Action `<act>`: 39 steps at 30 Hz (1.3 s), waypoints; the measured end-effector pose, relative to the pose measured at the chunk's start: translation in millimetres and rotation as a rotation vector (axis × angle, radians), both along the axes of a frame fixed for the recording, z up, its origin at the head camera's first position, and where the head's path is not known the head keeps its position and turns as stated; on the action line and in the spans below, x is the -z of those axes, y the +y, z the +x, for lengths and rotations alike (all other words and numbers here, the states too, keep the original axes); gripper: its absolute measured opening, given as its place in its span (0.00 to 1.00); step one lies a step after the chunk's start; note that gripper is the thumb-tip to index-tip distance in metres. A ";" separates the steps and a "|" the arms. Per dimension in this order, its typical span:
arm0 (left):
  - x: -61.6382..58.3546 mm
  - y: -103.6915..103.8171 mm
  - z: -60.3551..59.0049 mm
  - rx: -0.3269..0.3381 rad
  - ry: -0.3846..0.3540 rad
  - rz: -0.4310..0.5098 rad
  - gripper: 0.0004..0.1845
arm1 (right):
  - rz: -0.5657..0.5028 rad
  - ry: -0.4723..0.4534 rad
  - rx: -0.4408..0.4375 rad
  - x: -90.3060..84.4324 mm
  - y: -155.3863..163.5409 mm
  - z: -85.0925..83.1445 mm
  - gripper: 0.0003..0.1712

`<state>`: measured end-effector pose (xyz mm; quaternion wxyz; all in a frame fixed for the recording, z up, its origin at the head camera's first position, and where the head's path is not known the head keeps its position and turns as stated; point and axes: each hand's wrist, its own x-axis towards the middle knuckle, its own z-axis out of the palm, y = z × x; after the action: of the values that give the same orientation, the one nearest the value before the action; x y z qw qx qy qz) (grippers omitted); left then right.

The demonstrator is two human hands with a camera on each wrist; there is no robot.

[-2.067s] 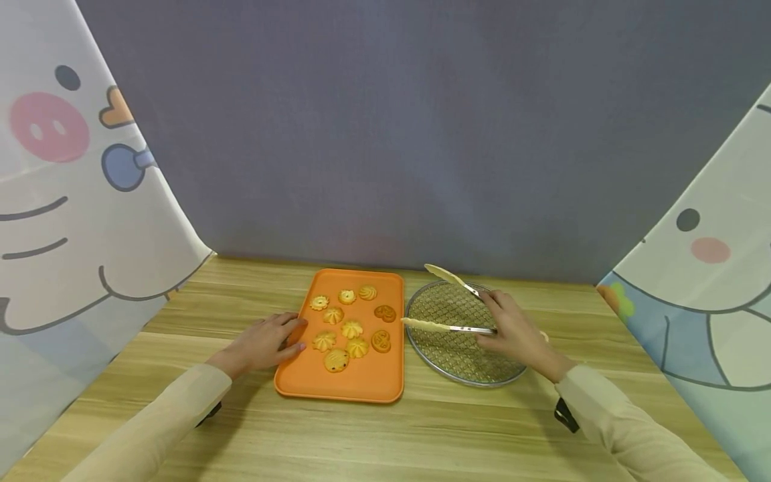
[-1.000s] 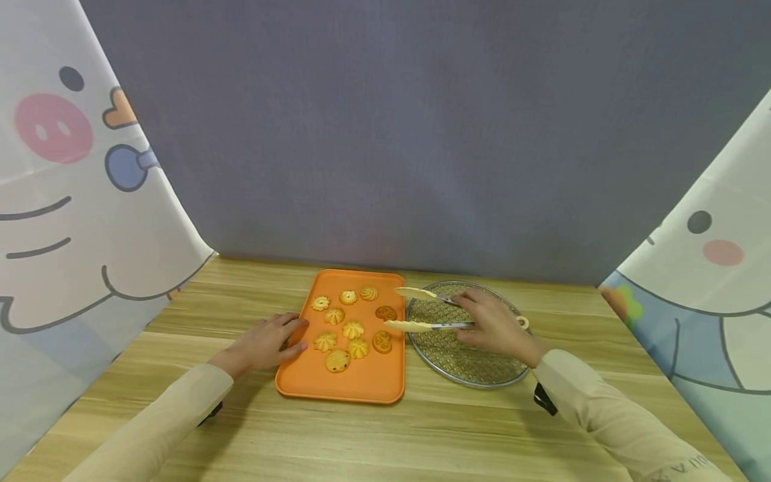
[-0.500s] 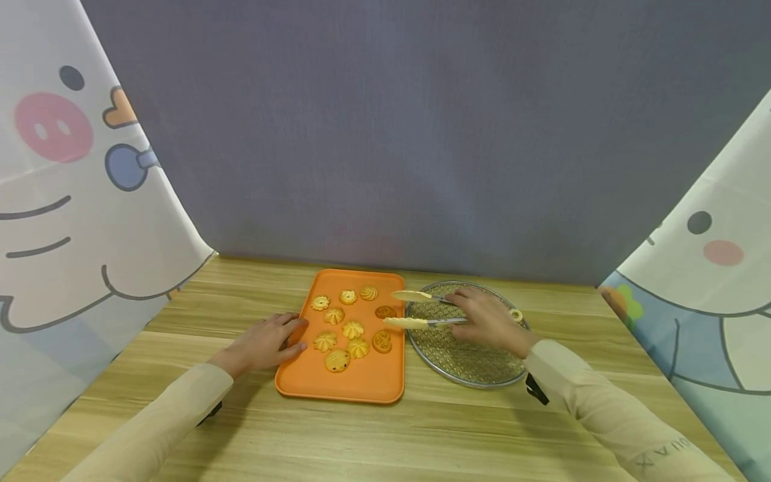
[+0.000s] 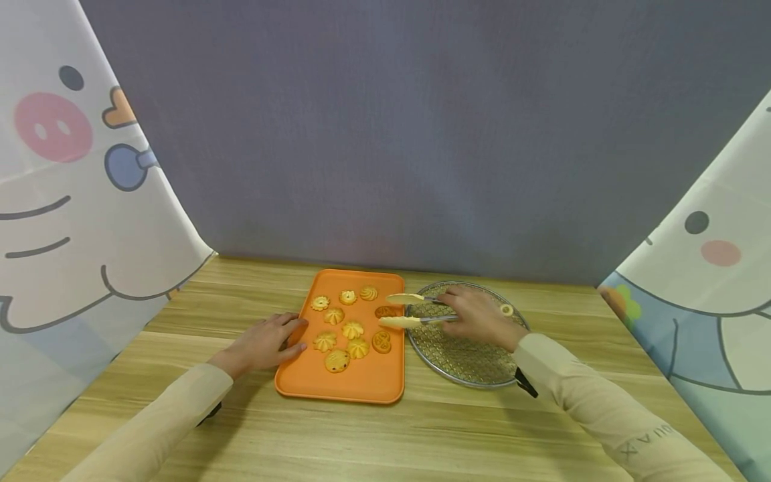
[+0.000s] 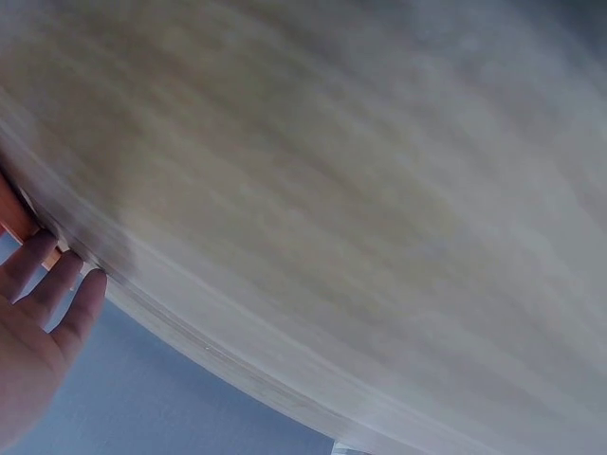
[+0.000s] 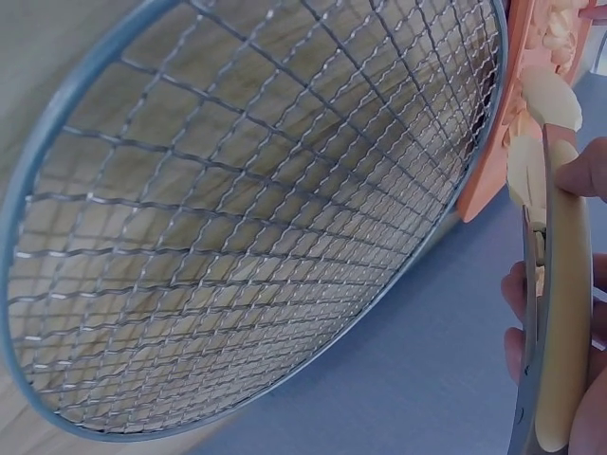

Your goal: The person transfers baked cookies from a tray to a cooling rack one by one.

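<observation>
My right hand [image 4: 478, 314] grips a pair of tongs [image 4: 403, 322] with cream tips and metal arms. The tongs' tips are spread apart around a brown cookie [image 4: 385, 312] at the right side of the orange tray [image 4: 337, 388], partly covering it. In the right wrist view, fingers and thumb lie along the tongs' cream-padded handle [image 6: 566, 313]. My left hand [image 4: 265, 343] rests at the tray's left edge, its fingertips and thumb on the rim. The left wrist view shows the fingers [image 5: 81, 308] fairly straight against that edge. Several yellow cookies [image 4: 352, 329] lie on the tray.
A round wire mesh rack [image 4: 470, 365] with a metal rim lies right of the tray, under my right hand and the tongs. A second brown cookie [image 4: 381, 341] sits near the tray's right edge. A grey cloth [image 4: 385, 134] hangs behind the wooden table [image 4: 385, 442].
My right hand has moved left with the tongs, from over the mesh rack until the tips overlap the tray's right side. The tips have come closer together. My left hand stays put.
</observation>
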<state>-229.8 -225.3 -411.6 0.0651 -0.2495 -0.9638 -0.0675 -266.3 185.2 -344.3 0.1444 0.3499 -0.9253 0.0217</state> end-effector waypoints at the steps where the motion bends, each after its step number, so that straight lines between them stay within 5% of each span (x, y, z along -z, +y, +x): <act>1: 0.2 -0.1 0.0 0.000 0.000 0.000 0.28 | 0.005 0.003 -0.002 0.2 -0.8 -0.3 0.27; 39: -0.9 -0.2 0.5 0.002 -0.001 0.003 0.28 | 0.048 -0.087 0.021 -4.8 -9.8 -4.7 0.25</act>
<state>-229.3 -225.5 -410.7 0.0652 -0.2502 -0.9635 -0.0691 -271.0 175.4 -339.5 0.0956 0.3422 -0.9347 0.0132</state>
